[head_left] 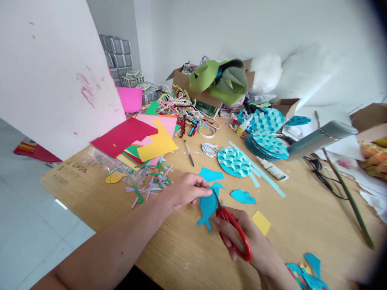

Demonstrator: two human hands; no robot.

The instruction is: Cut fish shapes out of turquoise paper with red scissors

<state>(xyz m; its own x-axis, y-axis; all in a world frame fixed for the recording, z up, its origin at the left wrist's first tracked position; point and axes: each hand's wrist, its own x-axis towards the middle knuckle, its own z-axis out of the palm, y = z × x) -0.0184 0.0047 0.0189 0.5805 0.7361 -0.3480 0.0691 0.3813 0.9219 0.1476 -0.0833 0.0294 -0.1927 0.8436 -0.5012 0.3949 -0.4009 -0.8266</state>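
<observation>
My left hand pinches the upper edge of a blue paper fish, whose forked tail points down toward me. In my right hand are red-handled scissors, fingers through the loops. Their dark blades meet the right edge of the fish near its top. A blue paper scrap lies just beyond my left hand. To the right rests a second blue fish cutout, flat on the table. A yellow paper square lies beside my right hand, partly behind it.
Coloured paper sheets and thin paper strips cover the left side. A pen, a wavy blue paper disc and a glue bottle lie beyond my hands. A grey cylinder and a long stick are at right.
</observation>
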